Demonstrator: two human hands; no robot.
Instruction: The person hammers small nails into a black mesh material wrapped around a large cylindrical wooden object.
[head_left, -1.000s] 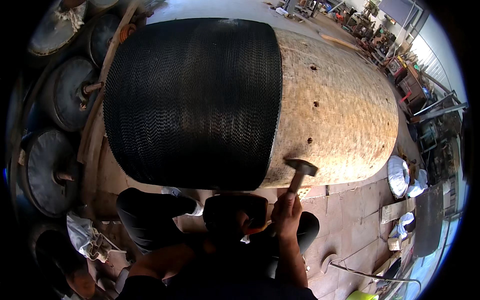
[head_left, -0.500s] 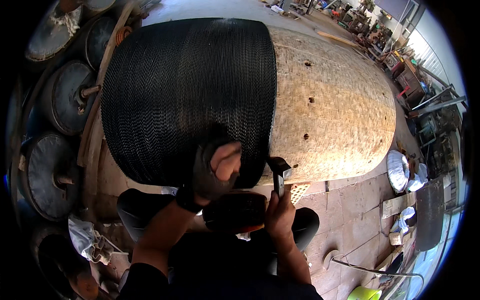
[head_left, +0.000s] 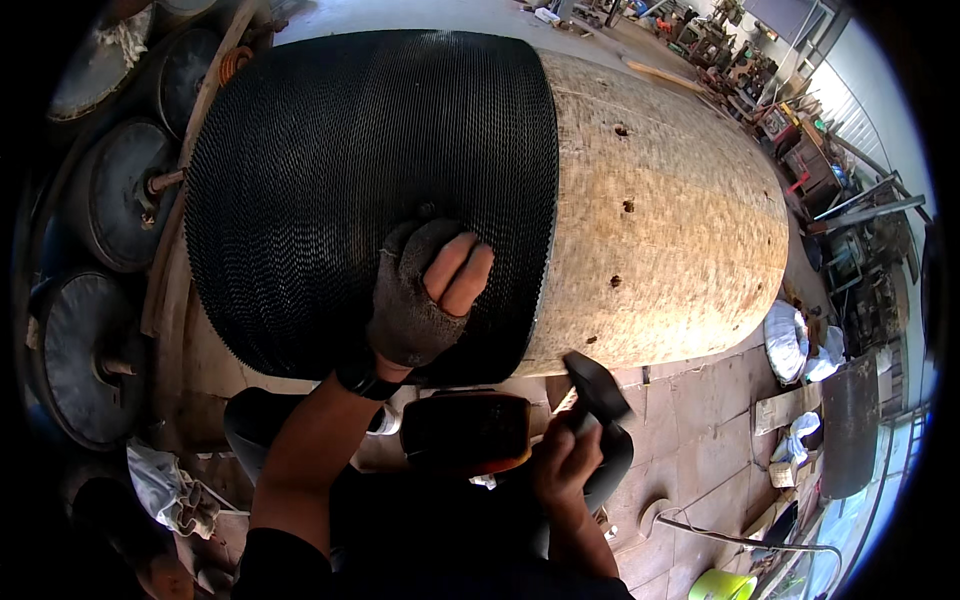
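The left hand [head_left: 425,295], in a worn grey glove, lies flat on the black mesh [head_left: 370,190] wrapped round a big drum [head_left: 670,230], its fingers [head_left: 460,270] spread and holding nothing. The right hand [head_left: 565,465] grips a hammer [head_left: 597,385] tight, just below the drum's lower edge.
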